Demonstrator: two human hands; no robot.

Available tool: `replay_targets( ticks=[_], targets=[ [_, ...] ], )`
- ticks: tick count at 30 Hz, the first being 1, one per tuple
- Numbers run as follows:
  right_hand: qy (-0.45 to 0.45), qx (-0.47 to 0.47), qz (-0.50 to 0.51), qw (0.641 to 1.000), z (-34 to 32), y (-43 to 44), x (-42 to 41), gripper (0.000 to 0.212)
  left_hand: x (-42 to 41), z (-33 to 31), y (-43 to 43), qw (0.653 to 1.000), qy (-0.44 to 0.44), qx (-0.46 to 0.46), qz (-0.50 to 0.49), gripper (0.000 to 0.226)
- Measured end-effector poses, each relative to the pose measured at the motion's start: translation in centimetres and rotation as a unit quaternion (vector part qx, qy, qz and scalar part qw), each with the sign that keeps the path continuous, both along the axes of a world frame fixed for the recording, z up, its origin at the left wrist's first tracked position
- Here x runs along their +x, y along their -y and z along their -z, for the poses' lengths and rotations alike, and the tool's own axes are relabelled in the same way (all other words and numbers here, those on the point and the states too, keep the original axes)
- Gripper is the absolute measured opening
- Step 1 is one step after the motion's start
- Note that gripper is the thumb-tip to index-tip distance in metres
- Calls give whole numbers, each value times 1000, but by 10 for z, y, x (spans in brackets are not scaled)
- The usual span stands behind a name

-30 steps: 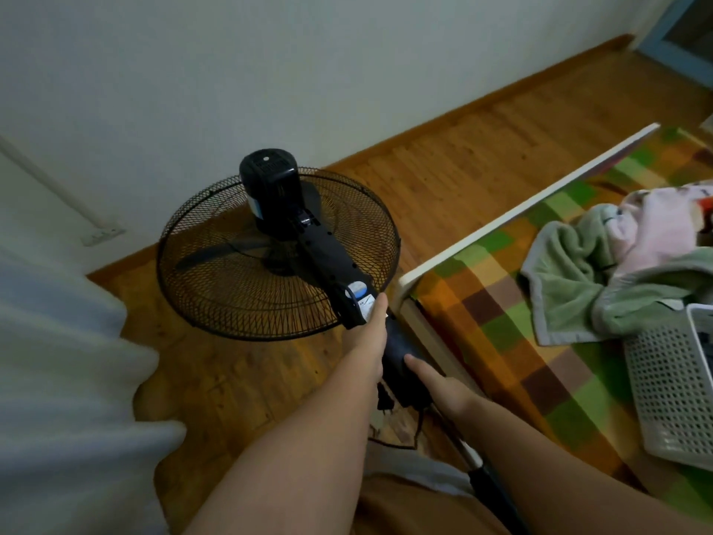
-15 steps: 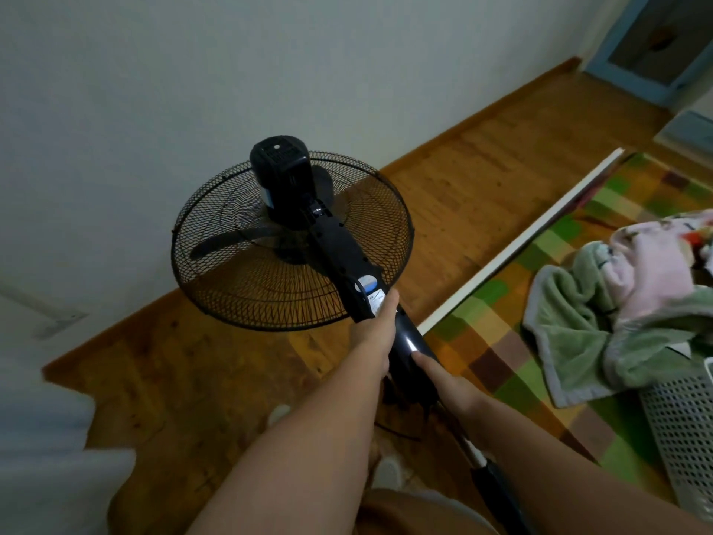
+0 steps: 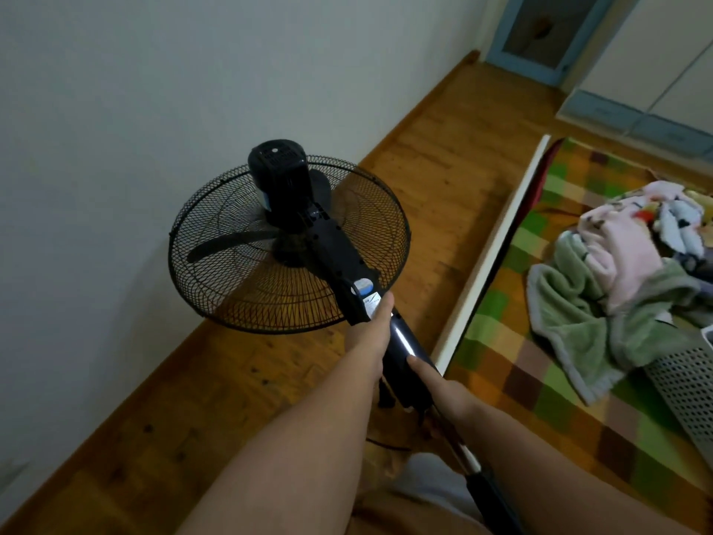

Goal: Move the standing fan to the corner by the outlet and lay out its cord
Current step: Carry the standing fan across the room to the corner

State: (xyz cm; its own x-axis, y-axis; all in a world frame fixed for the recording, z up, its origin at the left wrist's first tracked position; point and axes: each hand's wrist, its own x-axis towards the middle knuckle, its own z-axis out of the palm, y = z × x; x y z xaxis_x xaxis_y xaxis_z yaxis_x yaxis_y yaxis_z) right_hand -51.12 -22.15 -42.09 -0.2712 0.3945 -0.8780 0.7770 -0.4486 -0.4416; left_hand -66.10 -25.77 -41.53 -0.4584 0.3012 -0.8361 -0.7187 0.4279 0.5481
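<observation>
Carrying the fan (image 3: 289, 245) tilted beside the bed (image 3: 501, 264), left hand (image 3: 370, 322) and right hand (image 3: 436, 388) clenched on its pole; the cord (image 3: 386, 446), probably trailing underfoot, could trip me.

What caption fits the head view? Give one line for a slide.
Both hands, left and right, grip the black standing fan by its column beside the checked bed.

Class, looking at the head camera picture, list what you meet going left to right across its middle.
Pale plain wall → black wire-caged standing fan → white bed edge board → green-and-orange checked bedcover → crumpled green towel → white perforated plastic basket.
</observation>
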Motion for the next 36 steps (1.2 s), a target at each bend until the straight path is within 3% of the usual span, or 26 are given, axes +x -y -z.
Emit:
replay_targets(
  ticks=[10,14,22,36],
  targets=[
    [6,6,94,996,7,-1,-60,85,-66,6,-27,994,16,-12,104,113],
    [-10,3,121,993,18,-14,-83,106,-89,11,-49,991,6,-12,132,114],
    [-51,-10,172,984,33,-66,-125,120,-131,25,-116,986,-9,-2,168,110],
    [-60,-20,234,970,21,-180,-171,132,-173,9,-251,967,-3,-11,256,108]
  ],
)
